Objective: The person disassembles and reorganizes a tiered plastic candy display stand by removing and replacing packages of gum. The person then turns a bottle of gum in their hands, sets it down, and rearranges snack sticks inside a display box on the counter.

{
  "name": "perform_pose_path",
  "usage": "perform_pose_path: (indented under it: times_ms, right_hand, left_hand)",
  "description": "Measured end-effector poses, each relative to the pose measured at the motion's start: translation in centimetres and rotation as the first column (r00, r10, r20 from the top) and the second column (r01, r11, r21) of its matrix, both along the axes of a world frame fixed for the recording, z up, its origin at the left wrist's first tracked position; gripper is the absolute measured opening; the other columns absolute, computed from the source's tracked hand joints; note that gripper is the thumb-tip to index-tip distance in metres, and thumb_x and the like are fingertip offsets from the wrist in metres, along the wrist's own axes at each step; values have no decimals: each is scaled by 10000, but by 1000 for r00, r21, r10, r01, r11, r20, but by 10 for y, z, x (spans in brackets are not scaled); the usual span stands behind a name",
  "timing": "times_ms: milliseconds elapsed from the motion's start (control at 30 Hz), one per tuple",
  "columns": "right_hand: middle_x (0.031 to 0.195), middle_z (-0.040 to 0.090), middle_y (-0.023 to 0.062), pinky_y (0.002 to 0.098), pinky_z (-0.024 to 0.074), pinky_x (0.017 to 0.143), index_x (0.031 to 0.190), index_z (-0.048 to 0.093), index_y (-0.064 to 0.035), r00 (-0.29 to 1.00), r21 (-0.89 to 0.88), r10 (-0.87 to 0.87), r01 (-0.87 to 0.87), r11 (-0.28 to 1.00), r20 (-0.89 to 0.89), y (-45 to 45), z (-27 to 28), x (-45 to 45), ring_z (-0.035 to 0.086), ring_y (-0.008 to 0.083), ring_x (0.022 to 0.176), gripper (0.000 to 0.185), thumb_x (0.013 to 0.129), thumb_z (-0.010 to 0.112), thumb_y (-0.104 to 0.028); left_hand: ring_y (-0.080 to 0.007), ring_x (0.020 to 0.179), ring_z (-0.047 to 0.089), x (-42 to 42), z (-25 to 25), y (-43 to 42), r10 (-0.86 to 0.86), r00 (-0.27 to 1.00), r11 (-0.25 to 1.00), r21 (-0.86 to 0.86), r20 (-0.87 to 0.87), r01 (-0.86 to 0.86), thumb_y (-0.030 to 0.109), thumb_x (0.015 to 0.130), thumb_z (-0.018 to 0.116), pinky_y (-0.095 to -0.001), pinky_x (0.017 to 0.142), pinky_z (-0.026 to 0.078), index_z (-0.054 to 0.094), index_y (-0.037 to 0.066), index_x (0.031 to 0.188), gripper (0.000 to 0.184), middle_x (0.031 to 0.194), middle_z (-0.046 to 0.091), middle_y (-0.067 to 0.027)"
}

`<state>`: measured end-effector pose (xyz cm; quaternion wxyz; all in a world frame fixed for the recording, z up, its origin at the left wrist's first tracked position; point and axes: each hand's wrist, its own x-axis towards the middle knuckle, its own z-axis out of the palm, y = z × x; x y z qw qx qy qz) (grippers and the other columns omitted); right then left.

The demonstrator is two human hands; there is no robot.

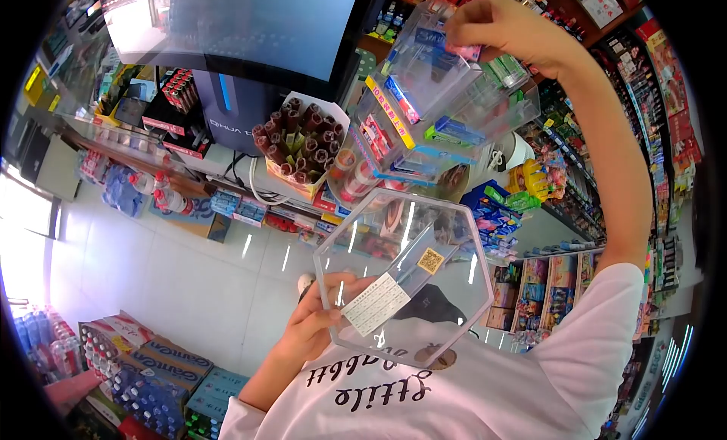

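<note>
Transparent plastic cover (409, 267) is gripped at its edge by the left hand (316, 313) — below the rack (441, 84), where the right hand (478, 32) touches a small pack (464, 51), pinch unclear.

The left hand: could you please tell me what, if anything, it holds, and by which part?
The left hand holds the clear hexagonal plastic piece by its edge, on the picture's left side.

"GANTEN" can be read on a brown cardboard box (178, 360), "QIHUA D" on a dark-blue casing (227, 110), "10" on a yellow strip (390, 112), "Rabbit" on a white T-shirt (469, 387); clear hexagonal plastic container (405, 251)'s print's too tiny tbh.
</note>
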<state>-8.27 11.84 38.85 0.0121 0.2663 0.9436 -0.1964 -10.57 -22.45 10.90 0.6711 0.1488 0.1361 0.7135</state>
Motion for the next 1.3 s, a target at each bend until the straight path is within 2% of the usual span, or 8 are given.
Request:
perform_pose_path:
  times_ms: [67, 367, 467, 667, 900, 1000, 1200, 1300]
  right_hand:
    - [921, 653, -13, 225, 478, 720, 1008, 670, -67, 997, 52, -44, 48, 998, -68, -6, 0, 2, 566, 59, 825, 385, 796, 653, -388]
    - [796, 591, -68, 166, 362, 583, 1029, 676, -100, 969, -265, -245, 227, 937, -34, -1, -21, -1, 456, -1, 675, 394, 824, 649, -435]
    - [745, 576, -62, 175, 354, 574, 975, 689, -98, 961, -142, -123, 161, 977, 246, 10, -3, -11, 444, 9, 635, 353, 831, 651, -418]
    - [741, 606, -48, 199, 351, 567, 933, 698, -80, 951, -348, -283, 309, 885, 124, 1, 0, -11, 448, 24, 628, 299, 856, 640, -363]
    - [1090, 639, 30, 245, 402, 808, 1140, 654, -57, 964, -387, -106, 198, 901, 245, 12, -20, -4, 538, 108, 1004, 405, 813, 677, -295]
    - [1012, 648, -4, 306, 409, 866, 1044, 677, -98, 957, -369, -202, 268, 890, 206, 0, -25, -7, 558, 100, 968, 316, 786, 717, -276]
    - [989, 662, 44, 278, 462, 794, 1032, 675, -40, 954, -445, -66, 197, 874, 292, 26, -40, -17, 604, 134, 888, 346, 715, 712, -173]
    - [1006, 677, 65, 294, 491, 773, 1085, 658, -39, 963, -474, 41, 95, 875, 267, 35, -55, -20, 631, 136, 887, 358, 776, 730, -205]
  left_hand:
    - [-379, 1340, 346, 0, 0, 0, 2, 1000, 1000, 8, 6, -2, 49, 868, 466, -478, 1081, 311, 316, 76, 1376, 530, 1441, 300, -310]
    - [-377, 1329, 366, -2, 2, 0, 1, 1000, 1000, 3, -6, -1, 51, 868, 475, -477, 1082, 309, 326, 77, 1376, 530, 1436, 319, -302]
    - [-369, 1328, 370, -3, 0, 0, -11, 999, 999, -32, -31, 10, 44, 863, 473, -469, 1082, 310, 327, 74, 1380, 538, 1441, 320, -291]
    - [-361, 1324, 376, -4, -1, -1, -14, 1000, 999, -32, -13, 13, 33, 859, 451, -458, 1082, 312, 321, 67, 1382, 540, 1442, 325, -283]
    - [-363, 1268, 428, -3, 3, 2, 22, 999, 993, -116, -43, -27, 102, 830, 505, -484, 1036, 356, 354, 26, 1351, 547, 1407, 383, -269]
    - [-369, 1272, 424, -5, 1, 3, 9, 997, 994, -112, -82, -18, 106, 832, 511, -490, 1040, 352, 354, 32, 1353, 549, 1413, 371, -273]
    - [-383, 1280, 416, -4, -4, 5, 0, 998, 992, -123, -64, -8, 97, 826, 521, -500, 1045, 352, 355, 37, 1353, 556, 1412, 361, -288]
    - [-372, 1289, 410, -3, -3, 6, -10, 999, 994, -110, -36, 6, 85, 832, 510, -484, 1052, 343, 343, 30, 1357, 554, 1416, 360, -282]
